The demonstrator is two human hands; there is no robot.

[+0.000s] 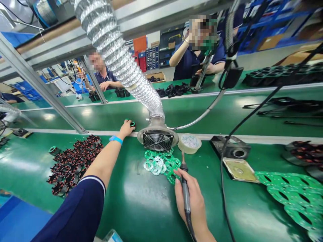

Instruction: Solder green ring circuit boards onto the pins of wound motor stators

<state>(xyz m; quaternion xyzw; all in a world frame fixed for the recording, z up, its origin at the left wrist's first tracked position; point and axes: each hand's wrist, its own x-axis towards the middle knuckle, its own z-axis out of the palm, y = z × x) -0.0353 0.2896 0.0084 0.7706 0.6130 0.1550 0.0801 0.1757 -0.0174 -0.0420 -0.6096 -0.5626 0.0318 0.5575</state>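
Observation:
My left hand (pixel 125 129) reaches far forward to the edge of the green conveyor belt. Its fingers are closed round a small motor stator (pixel 132 124) that has a green ring board on top; part of it is hidden by the fingers. In my right hand (pixel 196 198) is a soldering iron (pixel 186 193), its tip pointing away from me, just beside a pile of green and white ring-shaped circuit boards (pixel 157 164). Left of my forearm lies a heap of black stators with copper windings (pixel 75 164). A single stator with a green board (pixel 53 150) sits at that heap's far left.
A fume fan (pixel 158 140) on a silver flexible duct (pixel 121 57) stands ahead. Beside it are a round tub (pixel 189 144), a metal iron holder (pixel 232 149) and a square tray (pixel 241 169). More green boards (pixel 295 195) lie right. A black cable (pixel 223 188) hangs across. Two people sit beyond the belt.

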